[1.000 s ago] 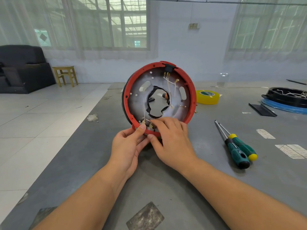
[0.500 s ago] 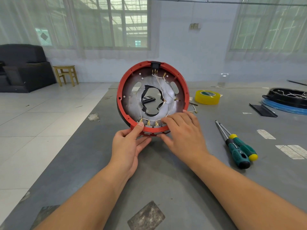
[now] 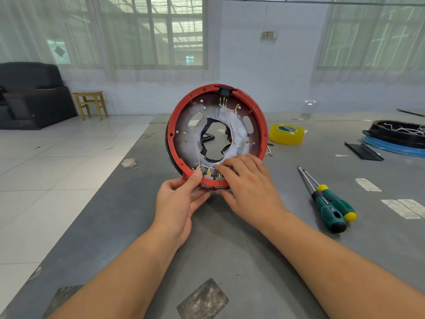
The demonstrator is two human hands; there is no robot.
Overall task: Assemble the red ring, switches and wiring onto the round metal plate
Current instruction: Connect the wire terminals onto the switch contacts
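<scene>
Left hand (image 3: 178,199): grips near rim of red ring (image 3: 174,122), thumb on top.
Right hand (image 3: 249,180): relaxed, fingers resting on wiring (image 3: 230,119).
Plate (image 3: 186,143): upright on near edge, mid-table.
Risk: may roll or tip; could snag terminals.

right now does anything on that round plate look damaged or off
Yes: the black lining round the round metal plate's centre hole is torn and jagged, flaps curling inward. Some brass-tipped wires hang loose across its face, unconnected.
</scene>
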